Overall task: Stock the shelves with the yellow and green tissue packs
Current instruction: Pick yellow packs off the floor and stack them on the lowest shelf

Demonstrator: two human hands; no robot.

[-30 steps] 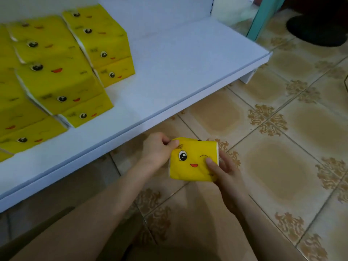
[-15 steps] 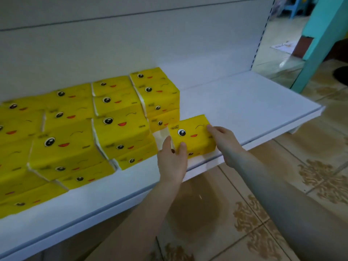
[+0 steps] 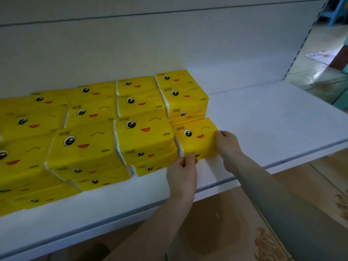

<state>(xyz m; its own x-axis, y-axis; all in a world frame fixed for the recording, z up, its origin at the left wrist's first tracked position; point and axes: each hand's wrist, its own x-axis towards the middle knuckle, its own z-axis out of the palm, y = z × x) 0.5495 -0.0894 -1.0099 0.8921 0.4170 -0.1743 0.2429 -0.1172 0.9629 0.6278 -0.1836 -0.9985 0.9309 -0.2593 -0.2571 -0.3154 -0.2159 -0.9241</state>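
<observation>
Placement step: yellow tissue pack (image 3: pixel 195 137) sits on white shelf (image 3: pixel 263 119), against the stacked packs (image 3: pixel 143 136), left hand (image 3: pixel 181 174) pinching its front corner, right hand (image 3: pixel 228 149) gripping its right edge; next, likely squaring it flush, then release.

Stacked tissue packs (image 3: pixel 86 146) block the shelf's (image 3: pixel 273 125) left and middle up to the held pack (image 3: pixel 195 136); rightward, the shelf surface lies open.

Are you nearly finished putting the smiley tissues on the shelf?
Partly. Many yellow tissue packs already sit stacked on the white shelf. The left hand and right hand grip one more pack at the row's right end. The shelf's right side has room, and no green packs show.
</observation>
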